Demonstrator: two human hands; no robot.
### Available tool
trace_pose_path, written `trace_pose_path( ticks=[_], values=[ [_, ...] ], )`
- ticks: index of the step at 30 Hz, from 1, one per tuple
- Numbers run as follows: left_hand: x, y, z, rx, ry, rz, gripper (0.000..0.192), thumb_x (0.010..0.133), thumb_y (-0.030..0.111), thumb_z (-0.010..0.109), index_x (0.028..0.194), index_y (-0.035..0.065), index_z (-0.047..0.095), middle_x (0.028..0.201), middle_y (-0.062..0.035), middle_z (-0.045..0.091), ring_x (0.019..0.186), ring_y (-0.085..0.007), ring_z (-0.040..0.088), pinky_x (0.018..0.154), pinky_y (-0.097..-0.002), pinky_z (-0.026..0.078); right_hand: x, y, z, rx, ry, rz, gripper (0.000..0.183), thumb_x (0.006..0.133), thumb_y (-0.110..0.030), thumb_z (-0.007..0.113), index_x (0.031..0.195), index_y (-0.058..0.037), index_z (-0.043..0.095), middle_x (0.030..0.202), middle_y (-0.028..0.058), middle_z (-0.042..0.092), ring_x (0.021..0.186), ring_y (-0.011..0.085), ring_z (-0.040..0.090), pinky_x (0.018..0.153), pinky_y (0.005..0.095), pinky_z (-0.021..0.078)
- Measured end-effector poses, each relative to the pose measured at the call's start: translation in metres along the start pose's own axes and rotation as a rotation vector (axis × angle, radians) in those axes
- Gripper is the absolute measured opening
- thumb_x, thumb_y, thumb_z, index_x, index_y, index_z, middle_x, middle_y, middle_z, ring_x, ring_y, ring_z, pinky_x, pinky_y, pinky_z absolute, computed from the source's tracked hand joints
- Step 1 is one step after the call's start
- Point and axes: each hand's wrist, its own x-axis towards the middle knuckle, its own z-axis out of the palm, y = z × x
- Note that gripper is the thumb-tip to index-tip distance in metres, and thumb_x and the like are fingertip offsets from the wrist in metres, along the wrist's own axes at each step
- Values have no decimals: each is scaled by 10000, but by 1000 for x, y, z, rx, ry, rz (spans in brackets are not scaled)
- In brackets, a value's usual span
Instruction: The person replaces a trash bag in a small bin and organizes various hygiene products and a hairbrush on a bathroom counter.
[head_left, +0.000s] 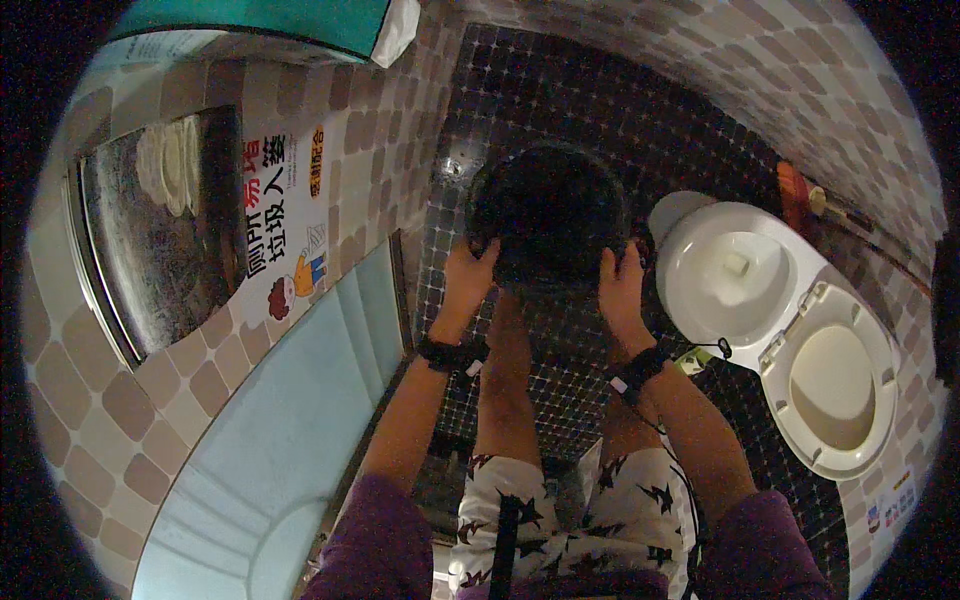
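Observation:
A large dark round thing (551, 210), it seems a black basin or bin, is before me above the dark mosaic-tiled floor. My left hand (471, 274) grips its near left edge, with the fingertips lost in the dark. Across from it, my right hand (624, 277) holds the near right edge, close to the white toilet bowl (731, 274). The inside of the dark thing is too black to make out. Black bands circle both my wrists.
The toilet seat (832, 386) is raised at the right. On the left stands a pale blue door panel (262, 427), beside a metal dispenser (161, 232) and a printed wall notice (289, 225). An orange object (791, 191) lies by the right wall.

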Motion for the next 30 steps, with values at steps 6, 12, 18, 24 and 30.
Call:
trace_pose_path(
  ticks=[6,12,18,24,30],
  values=[
    [47,-11,9,21,-201,131,375,881,327,670,906,-30,559,734,-142,643,613,-271,646,567,-379,516,29,20,-12,254,-61,151,301,986,-245,530,1196,-42,456,1088,118,566,927,209,603,746,329,525],
    [130,-34,24,-366,-111,14,287,926,271,627,993,7,537,783,-60,625,643,-173,610,602,-318,524,30,-25,-44,441,-272,370,232,993,-265,523,1048,-42,492,897,59,589,769,159,573,715,318,527],
    [214,-16,67,-577,-116,27,290,934,227,613,1098,5,522,958,-70,605,734,-164,602,680,-325,544,-22,-74,-126,492,-242,523,225,983,-278,540,994,-54,554,866,37,610,794,137,610,726,287,501],
    [283,-19,113,-574,-201,10,326,935,203,602,1164,-7,505,1050,-110,624,825,-208,653,683,-328,546,-98,-119,-190,338,42,791,100,935,-140,549,898,-48,537,791,50,586,697,148,596,663,294,504],
    [329,-53,141,-309,-204,179,333,944,134,577,1237,18,467,1128,-137,613,897,-238,656,718,-370,565,-219,-78,-257,367,29,886,124,925,-160,562,947,-40,539,822,84,598,736,190,623,657,335,530]
  ],
)
